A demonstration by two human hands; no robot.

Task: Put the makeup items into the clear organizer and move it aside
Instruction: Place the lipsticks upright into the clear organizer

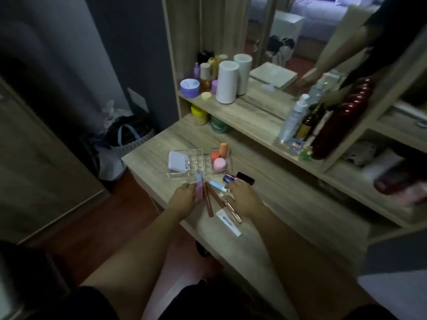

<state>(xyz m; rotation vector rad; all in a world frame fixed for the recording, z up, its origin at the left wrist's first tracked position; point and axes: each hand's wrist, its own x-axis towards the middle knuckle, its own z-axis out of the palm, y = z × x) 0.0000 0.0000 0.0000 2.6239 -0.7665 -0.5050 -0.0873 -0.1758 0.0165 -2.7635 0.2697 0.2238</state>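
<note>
In the head view, the clear organizer (198, 163) stood on the wooden table (288, 204), toward its far left part. A white compact case (178, 160) lay in its left compartment, and three items filled its right side: an orange sponge (224, 150), a coral round pot (215, 156) and a pink round jar (219, 164). The small middle cells looked empty, but the plastic was hard to read.

The left hand (182, 200) was just in front of the organizer, its fingers closed around a pink tube (199, 185) that pointed up toward the organizer's near edge. Two brown pencils (211, 199) lay on the table between the hands, close to the left one.

The right hand (242, 199) rested low over the table with the fingers bent; whether they gripped anything, I could not tell. Its fingertips were near a small blue and white tube (218, 185) and a purple bottle (229, 178). A black lipstick (245, 177) lay just beyond. A gold tube (232, 210) and a white flat tube (228, 222) lay near the table's front edge, partly beside the right wrist.
</note>
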